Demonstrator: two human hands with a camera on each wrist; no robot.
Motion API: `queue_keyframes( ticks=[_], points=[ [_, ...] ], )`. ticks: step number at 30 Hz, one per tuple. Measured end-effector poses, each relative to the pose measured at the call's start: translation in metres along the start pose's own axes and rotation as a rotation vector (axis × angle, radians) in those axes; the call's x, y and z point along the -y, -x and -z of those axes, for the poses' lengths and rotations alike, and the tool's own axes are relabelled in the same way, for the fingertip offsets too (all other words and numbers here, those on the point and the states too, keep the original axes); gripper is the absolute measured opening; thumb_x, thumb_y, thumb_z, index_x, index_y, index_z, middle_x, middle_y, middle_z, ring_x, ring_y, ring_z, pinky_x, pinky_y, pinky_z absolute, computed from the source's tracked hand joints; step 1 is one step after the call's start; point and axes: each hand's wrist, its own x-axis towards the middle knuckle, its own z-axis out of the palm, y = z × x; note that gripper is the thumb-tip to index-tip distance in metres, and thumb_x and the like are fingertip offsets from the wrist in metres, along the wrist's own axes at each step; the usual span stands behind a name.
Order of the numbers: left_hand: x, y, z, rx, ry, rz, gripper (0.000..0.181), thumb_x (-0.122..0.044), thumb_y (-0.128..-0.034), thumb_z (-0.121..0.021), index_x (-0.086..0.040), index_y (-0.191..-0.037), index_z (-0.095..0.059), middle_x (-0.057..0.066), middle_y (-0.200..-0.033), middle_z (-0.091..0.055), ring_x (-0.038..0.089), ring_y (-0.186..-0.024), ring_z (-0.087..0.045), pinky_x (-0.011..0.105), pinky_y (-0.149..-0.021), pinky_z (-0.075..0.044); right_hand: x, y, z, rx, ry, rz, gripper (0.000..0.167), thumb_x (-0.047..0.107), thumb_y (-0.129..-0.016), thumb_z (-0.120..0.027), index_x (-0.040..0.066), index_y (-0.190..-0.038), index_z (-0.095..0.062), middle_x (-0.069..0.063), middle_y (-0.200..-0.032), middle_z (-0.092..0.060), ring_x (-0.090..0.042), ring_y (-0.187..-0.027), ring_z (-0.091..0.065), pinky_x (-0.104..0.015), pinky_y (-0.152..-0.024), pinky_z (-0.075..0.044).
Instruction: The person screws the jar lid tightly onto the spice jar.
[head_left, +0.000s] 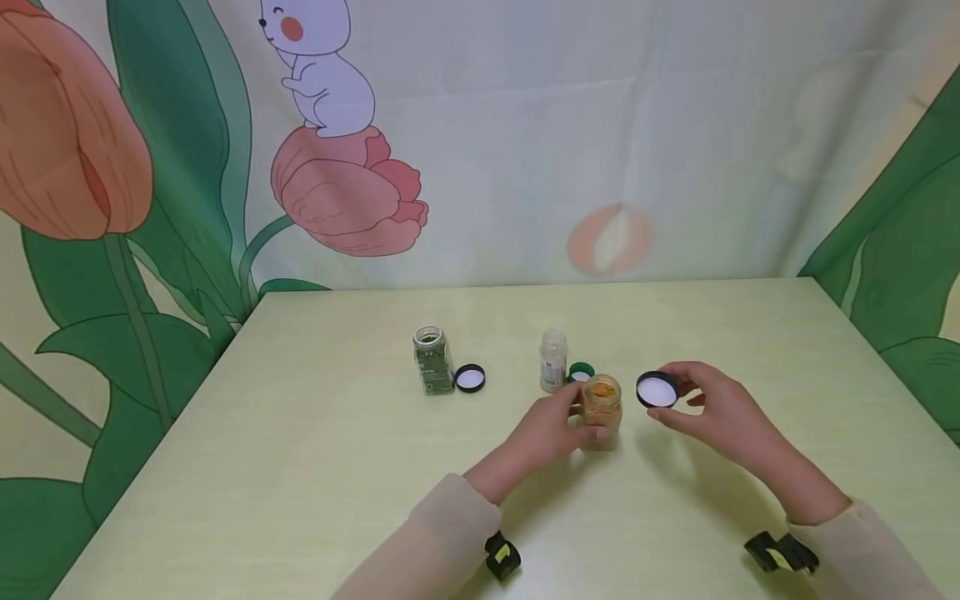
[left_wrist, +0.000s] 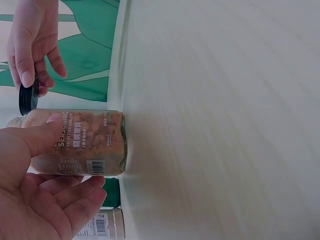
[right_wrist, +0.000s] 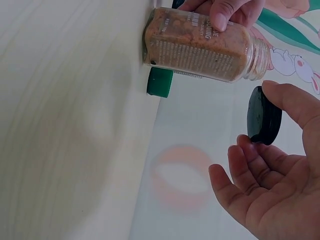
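Observation:
My left hand (head_left: 551,427) grips a glass seasoning jar (head_left: 602,408) by its side; its mouth is uncovered and orange-brown seasoning fills it. In the left wrist view the jar's label (left_wrist: 75,132) faces the camera, with the thumb across it. To the right of the jar, my right hand (head_left: 716,408) pinches a black lid (head_left: 657,389) between thumb and fingers, white inner side showing. The lid is apart from the jar. Just behind the jar a green cap (head_left: 581,372) lies on the table, partly hidden, beside a small clear bottle (head_left: 553,362) without a cap.
Further left stands an uncapped jar of green herbs (head_left: 433,362), and a second black lid (head_left: 470,378) lies next to it, white side up. All of this is on a pale table (head_left: 300,467). A printed curtain (head_left: 510,167) hangs behind the table's far edge.

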Motion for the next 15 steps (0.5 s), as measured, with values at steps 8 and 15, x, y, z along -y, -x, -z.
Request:
queue_keyframes(
  ticks=[8,15],
  points=[
    [0.006,0.005,0.010,0.014,0.019,-0.021,0.060,-0.018,-0.0950,-0.074,-0.005,-0.148,-0.049,0.016,-0.149,-0.059,0.037,-0.140,-0.056,0.049,-0.117,-0.047,0.003,-0.001,-0.001,-0.010,0.000,0.018,0.050,0.018,-0.086,-0.083,-0.005,-0.126,-0.062,-0.021,-0.116,-0.070,-0.029,-0.101,-0.064,-0.045,-0.086,-0.058],
    [0.010,0.012,0.018,0.020,0.023,-0.017,0.063,-0.017,-0.0952,-0.074,-0.005,-0.150,-0.046,0.017,-0.150,-0.057,0.039,-0.140,-0.055,0.051,-0.117,-0.047,0.006,0.000,-0.003,-0.020,-0.010,0.053,0.048,0.018,-0.085,-0.084,-0.003,-0.123,-0.064,-0.017,-0.114,-0.071,-0.025,-0.099,-0.065,-0.036,-0.082,-0.056]
  ],
)
